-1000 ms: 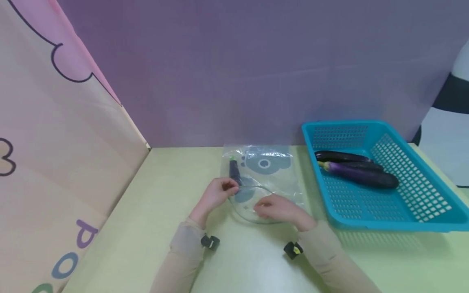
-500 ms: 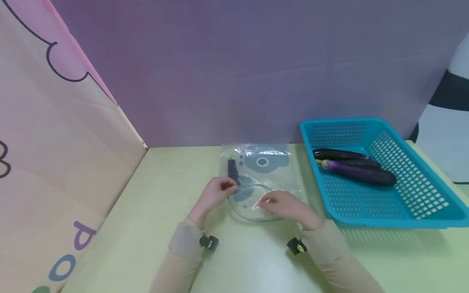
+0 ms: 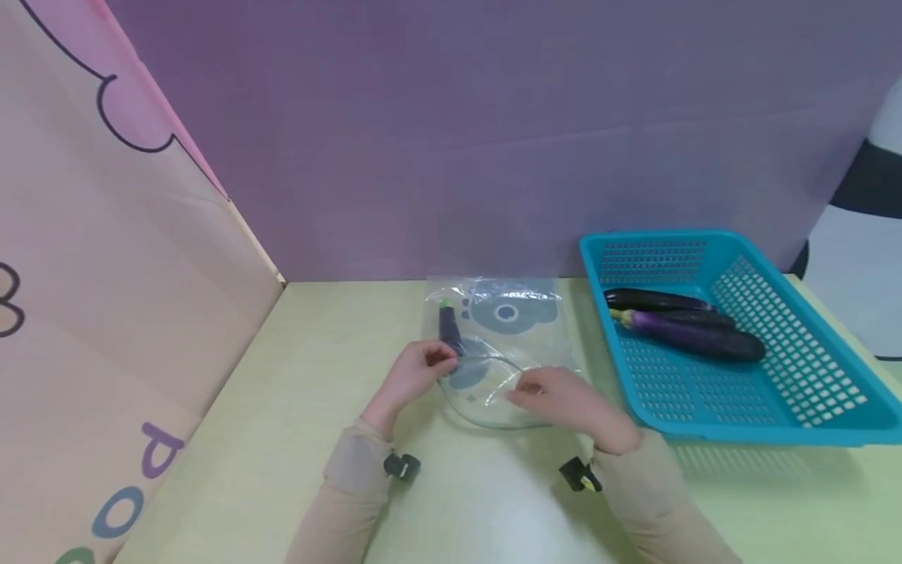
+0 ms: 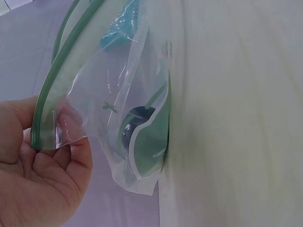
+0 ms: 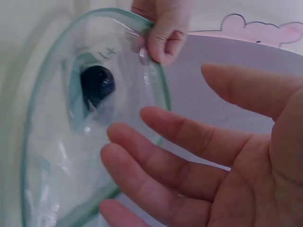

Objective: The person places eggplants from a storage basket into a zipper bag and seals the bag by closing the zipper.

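Note:
A clear zip bag (image 3: pixel 543 345) with grey-blue printed patches lies on the table, its mouth spread into a wide loop toward the person. Inside it, along the left side, rests one dark eggplant (image 3: pixel 449 325) with a green tip; its rounded end (image 5: pixel 98 85) shows through the mouth in the right wrist view. My left hand (image 3: pixel 412 374) pinches the left corner of the bag's green zip edge (image 4: pixel 57 71) between thumb and fingers. At the right part of the mouth, my right hand (image 3: pixel 571 401) has relaxed, spread fingers (image 5: pixel 175 127) with nothing between them and the thumb.
To the right stands a blue perforated basket (image 3: pixel 620 392) holding several eggplants (image 3: pixel 698 337). A purple backdrop (image 3: pixel 451 157) rises behind the table (image 3: pixel 338 329), and a printed panel (image 3: pixel 141 274) borders the left side.
My right hand has shifted to the right along the bag's mouth. My left hand keeps its pinch on the corner, and the bag has stayed nearly in place.

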Motion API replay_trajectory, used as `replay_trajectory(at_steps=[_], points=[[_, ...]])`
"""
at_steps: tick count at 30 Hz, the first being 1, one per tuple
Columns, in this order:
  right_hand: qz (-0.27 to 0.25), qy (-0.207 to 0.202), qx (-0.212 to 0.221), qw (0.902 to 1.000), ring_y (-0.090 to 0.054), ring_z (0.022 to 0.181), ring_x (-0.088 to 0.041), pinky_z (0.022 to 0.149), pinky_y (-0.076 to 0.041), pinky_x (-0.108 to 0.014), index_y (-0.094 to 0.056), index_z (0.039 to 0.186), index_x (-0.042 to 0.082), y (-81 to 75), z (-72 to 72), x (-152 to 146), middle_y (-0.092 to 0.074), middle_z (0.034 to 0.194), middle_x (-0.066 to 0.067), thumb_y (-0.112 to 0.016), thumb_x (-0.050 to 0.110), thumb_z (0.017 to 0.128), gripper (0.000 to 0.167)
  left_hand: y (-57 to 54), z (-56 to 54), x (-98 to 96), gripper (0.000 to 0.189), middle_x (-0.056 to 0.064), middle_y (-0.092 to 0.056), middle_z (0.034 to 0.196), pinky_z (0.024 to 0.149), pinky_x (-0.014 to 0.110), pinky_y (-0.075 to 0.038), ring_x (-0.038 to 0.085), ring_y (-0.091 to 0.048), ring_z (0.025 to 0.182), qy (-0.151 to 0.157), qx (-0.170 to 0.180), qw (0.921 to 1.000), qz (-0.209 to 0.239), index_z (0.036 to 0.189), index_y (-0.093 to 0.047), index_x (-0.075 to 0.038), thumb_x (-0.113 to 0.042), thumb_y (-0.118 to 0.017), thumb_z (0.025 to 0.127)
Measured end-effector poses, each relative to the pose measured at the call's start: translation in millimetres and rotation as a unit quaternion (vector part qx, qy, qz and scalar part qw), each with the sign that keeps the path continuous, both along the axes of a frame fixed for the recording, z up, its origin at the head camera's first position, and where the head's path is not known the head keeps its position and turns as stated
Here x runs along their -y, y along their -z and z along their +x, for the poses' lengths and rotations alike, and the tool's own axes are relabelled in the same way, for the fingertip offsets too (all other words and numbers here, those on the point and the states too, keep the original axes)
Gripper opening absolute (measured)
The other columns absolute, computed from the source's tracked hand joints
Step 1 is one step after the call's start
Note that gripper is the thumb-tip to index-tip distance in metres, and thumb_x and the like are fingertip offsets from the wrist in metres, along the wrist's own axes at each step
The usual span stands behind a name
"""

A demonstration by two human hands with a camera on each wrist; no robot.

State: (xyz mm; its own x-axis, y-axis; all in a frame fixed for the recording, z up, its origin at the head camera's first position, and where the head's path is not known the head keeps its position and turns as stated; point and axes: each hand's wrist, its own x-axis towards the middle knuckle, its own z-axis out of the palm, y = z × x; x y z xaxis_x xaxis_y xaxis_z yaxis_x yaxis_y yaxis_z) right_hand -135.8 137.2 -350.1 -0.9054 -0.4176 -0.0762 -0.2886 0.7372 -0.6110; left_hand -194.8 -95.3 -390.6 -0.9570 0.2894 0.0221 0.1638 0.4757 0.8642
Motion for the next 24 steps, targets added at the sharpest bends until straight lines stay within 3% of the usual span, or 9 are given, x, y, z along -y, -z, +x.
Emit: replay_trajectory(at_steps=[12, 19, 24], points=[[-0.015, 0.003, 0.004, 0.9999, -0.063, 0.092, -0.024, 0.081, -0.053, -0.04, -0.066, 0.105, 0.003, -14.3, 2.2, -13, -0.068, 0.099, -0.008, -0.054, 0.032, 0.095, 0.033, 0.9, -1.3, -0.4, 0.013, 0.01, -0.066, 0.087, 0.067, 0.021, -0.048, 0.011, -0.054, 0.074, 0.003, 0.0, 1.0, 0.002, 0.098, -0.066, 0.003, -0.004, -0.062, 0.087], [-0.011, 0.003, 0.01, 0.9999, -0.063, 0.092, -0.023, 0.081, -0.053, -0.04, -0.066, 0.104, 0.005, -19.2, 2.6, -18, -0.069, 0.099, -0.006, -0.053, 0.034, 0.096, 0.033, 0.0, 2.3, 1.7, 0.011, 0.006, -0.066, 0.084, 0.066, 0.022, -0.05, 0.012, -0.056, 0.074, 0.022, -0.023, 0.9994, 0.01, 0.096, -0.065, 0.001, -0.004, -0.061, 0.088], [-0.018, 0.001, -0.002, 0.9998, -0.063, 0.092, -0.022, 0.081, -0.053, -0.04, -0.066, 0.101, 0.006, -21.4, 3.5, -22, -0.069, 0.098, -0.006, -0.053, 0.033, 0.096, 0.031, 0.8, 0.0, 0.2, 0.011, 0.009, -0.067, 0.087, 0.068, 0.022, -0.05, 0.013, -0.057, 0.076, 0.009, -0.007, 0.9999, 0.004, 0.096, -0.066, 0.001, -0.004, -0.062, 0.088]])
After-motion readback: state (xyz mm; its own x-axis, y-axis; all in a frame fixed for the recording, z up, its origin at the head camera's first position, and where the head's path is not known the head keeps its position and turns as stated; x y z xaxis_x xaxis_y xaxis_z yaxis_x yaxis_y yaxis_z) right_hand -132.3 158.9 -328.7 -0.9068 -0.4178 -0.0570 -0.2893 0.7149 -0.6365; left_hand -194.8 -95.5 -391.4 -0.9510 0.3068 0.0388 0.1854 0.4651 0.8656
